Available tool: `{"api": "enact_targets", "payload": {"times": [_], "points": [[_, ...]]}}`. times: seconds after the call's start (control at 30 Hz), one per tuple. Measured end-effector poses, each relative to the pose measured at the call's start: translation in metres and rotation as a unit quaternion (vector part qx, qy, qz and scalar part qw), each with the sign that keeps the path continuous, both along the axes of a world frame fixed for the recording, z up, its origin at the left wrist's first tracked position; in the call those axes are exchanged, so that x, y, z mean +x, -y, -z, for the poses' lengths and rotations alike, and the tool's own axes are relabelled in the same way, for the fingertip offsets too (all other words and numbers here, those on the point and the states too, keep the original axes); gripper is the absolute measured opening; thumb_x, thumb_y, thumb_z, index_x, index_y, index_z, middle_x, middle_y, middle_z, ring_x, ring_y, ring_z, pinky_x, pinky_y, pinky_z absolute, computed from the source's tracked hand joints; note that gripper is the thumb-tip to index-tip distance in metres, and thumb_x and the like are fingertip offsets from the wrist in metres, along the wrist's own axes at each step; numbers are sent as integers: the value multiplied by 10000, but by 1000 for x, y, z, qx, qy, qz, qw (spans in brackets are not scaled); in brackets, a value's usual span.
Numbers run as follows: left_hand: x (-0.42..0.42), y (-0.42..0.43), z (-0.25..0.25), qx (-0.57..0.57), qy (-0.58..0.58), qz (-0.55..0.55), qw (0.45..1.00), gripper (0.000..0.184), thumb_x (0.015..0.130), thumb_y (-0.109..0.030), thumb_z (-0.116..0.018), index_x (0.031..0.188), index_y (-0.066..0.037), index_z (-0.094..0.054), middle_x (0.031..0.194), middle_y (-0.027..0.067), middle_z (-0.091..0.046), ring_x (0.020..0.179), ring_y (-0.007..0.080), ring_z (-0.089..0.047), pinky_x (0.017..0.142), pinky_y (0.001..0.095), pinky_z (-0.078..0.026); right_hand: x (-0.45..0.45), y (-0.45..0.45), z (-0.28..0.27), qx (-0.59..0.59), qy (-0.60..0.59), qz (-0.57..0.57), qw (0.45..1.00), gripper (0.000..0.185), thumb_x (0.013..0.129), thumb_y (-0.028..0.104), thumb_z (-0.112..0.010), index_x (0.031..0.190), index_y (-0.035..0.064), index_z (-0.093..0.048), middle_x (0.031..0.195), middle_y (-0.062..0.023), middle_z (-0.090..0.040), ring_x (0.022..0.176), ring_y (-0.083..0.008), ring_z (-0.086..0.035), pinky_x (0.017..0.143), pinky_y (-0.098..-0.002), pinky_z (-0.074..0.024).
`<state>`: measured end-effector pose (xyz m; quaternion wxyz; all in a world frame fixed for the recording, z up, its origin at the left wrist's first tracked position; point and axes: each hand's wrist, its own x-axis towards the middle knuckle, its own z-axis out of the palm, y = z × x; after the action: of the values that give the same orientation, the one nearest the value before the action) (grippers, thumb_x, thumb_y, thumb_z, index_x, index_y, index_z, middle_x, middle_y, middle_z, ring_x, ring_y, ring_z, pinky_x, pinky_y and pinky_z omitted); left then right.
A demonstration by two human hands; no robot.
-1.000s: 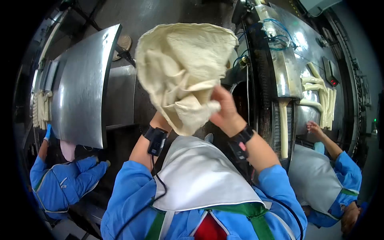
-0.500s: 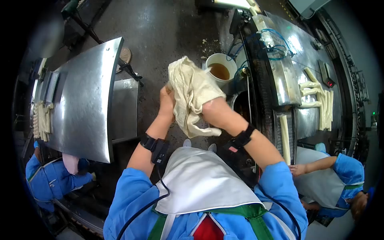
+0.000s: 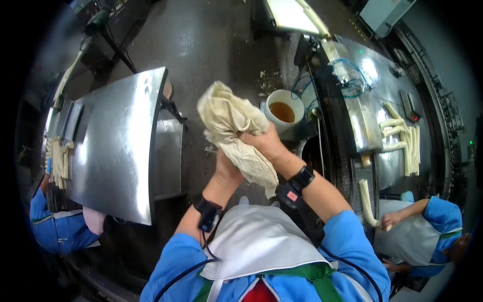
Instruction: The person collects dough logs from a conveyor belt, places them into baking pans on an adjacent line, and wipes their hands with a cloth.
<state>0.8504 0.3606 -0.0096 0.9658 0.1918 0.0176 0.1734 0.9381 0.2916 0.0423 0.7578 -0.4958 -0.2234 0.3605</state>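
A cream-coloured cloth (image 3: 226, 113) hangs bunched up in front of me, above the floor. My right hand (image 3: 265, 144) is wrapped round its gathered middle, thumb pressed on the folds. My left hand (image 3: 227, 167) grips the cloth from below and to the left; its fingers are mostly hidden behind the fabric. One end of the cloth drapes down between my wrists, and the wider bunch sticks up beyond my hands.
A white bucket (image 3: 285, 111) of brownish liquid stands beyond my right hand. On the left is a metal table (image 3: 113, 146). Dough strips (image 3: 410, 146) lie on the right-hand worktop. A co-worker's hand (image 3: 391, 220) holds another dough strip (image 3: 367, 201).
The cloth is bunched more tightly and its upper part has swung left. My hands have come closer together. At right, the co-worker's hand now grips the dough strip's end, which bends.
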Motion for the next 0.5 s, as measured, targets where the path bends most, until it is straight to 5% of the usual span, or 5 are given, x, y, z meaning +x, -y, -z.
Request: {"api": "enact_targets", "payload": {"times": [0.1, 0.23, 0.3, 0.33, 0.5], "points": [[-9, 6, -6, -66, -50, -11, 996, 443, 980, -357, -390, 1295, -46, -396, 1221, 94, -491, 1109, 181, -504, 941, 331, -429, 1, -8, 13, -38, 81, 20, 996, 464, 769, 12, -684, 1202, -24, -522, 1148, -90, -605, 1044, -171, -568, 921, -310, -436], [-4, -6, 9, 251, -103, -127, 954, 433, 995, -337, -367, 1292, -22, -387, 1221, 107, -474, 1117, 192, -480, 959, 335, -389, 7, -22, 38, -54, 100, 61, 992, 398, 787, 64, -686, 1151, -34, -561, 1111, -97, -625, 1003, -159, -584, 886, -297, -450], [-6, -15, 12, 527, -148, -173, 819, 418, 998, -272, -357, 1302, 15, -366, 1234, 147, -455, 1123, 243, -455, 976, 346, -352, 7, -27, 38, -78, 70, 53, 993, 443, 786, 87, -714, 1182, -18, -546, 1142, -65, -606, 1021, -137, -565, 887, -271, -445], [-5, -18, 23, 800, -138, -354, 464, 394, 986, -190, -364, 1305, 39, -341, 1229, 184, -439, 1112, 277, -436, 962, 361, -349, 9, -30, 38, -121, 75, 69, 988, 427, 799, 87, -701, 1181, -22, -546, 1132, -57, -606, 999, -127, -566, 871, -265, -450], [22, -40, -7, 666, -107, -227, 702, 386, 944, -214, -431, 1209, 59, -369, 1031, 245, -540, 941, 422, -517, 844, 433, -406, 29, -34, 41, -125, 38, 52, 990, 358, 879, 165, -614, 1191, 11, -533, 1100, -43, -596, 942, -113, -564, 796, -268, -480]]}}
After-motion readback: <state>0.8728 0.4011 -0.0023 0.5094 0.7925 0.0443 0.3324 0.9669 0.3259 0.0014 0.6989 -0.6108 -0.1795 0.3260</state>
